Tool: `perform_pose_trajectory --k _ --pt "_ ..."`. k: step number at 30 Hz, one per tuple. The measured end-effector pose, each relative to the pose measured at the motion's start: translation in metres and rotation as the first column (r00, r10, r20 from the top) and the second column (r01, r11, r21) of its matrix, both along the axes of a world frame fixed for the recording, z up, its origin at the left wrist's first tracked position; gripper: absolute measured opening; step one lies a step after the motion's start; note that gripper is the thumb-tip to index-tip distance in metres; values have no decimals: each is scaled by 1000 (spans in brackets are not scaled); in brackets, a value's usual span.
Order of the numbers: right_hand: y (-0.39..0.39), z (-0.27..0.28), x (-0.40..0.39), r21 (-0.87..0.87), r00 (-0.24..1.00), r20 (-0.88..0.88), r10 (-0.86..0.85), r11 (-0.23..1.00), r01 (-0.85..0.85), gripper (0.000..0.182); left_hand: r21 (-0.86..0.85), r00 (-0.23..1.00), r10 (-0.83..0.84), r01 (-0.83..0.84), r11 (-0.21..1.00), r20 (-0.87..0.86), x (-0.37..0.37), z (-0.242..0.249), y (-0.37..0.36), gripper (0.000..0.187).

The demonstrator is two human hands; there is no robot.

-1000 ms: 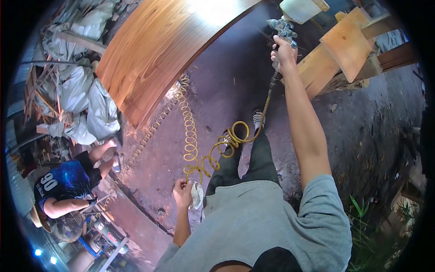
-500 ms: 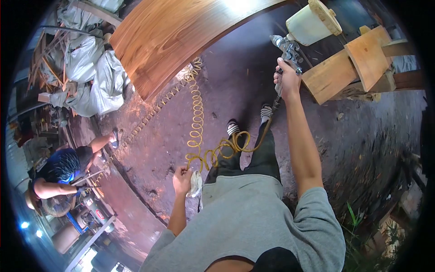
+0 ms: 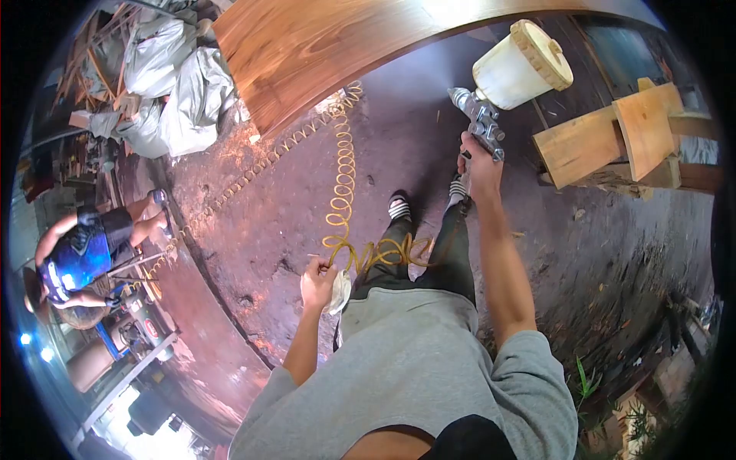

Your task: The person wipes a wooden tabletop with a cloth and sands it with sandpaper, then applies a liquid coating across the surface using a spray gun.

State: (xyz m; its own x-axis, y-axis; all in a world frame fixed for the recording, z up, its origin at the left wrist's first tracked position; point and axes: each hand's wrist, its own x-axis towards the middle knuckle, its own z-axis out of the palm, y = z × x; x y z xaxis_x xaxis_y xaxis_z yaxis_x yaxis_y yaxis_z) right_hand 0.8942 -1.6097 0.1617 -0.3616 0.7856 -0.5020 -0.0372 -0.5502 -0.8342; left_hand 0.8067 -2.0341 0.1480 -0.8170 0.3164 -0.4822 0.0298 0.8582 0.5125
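Observation:
My right hand [image 3: 481,162] is wrapped round the handle of a metal spray gun [image 3: 479,121], with a whitish cup [image 3: 521,65] attached. The gun's nozzle points to the upper left, beside the edge of a large varnished wooden panel [image 3: 337,50], and a pale mist shows near it. My left hand [image 3: 317,284] is closed on the coiled yellow hose [image 3: 343,180] at waist height. A white cloth [image 3: 338,293] hangs beside that hand. Loops of the hose cross in front of my legs.
Wooden boards [image 3: 580,136] lie on a support at the right. White sacks [image 3: 192,100] and scrap wood are piled at the upper left. At the left a person [image 3: 80,249] stands near a machine [image 3: 146,322]. Plants [image 3: 586,379] grow at the lower right.
My right hand and the spray gun have moved slightly left and down in view, with the cup tilted differently. The panel appears shifted right and up. The other person's arms and body have changed position.

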Motion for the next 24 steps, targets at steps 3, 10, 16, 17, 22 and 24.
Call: perform_pose_trajectory --k 3,10,16,17,22,24 --pt "-24 5 -6 -3 999 30 31 1000 -31 15 23 1000 23 -23 999 18 -2 5 -4 26" --pt "-67 0 -18 -32 981 40 191 981 -190 15 -44 997 67 -66 997 27 -5 0 -27 27" --pt "-100 -8 -36 -34 964 44 261 965 -260 16 25 994 97 -95 995 -60 -5 -2 -47 25" --pt "-106 -9 -38 -1 956 28 291 957 -291 17 13 992 106 -105 994 -64 -4 -2 -50 24" --pt "-133 -5 -52 47 900 65 431 900 -434 20 53 983 177 -174 983 -43 -3 -3 -69 23" --pt "-144 4 -61 45 886 74 458 886 -462 20 45 981 188 -186 981 -48 -1 -5 -78 22"
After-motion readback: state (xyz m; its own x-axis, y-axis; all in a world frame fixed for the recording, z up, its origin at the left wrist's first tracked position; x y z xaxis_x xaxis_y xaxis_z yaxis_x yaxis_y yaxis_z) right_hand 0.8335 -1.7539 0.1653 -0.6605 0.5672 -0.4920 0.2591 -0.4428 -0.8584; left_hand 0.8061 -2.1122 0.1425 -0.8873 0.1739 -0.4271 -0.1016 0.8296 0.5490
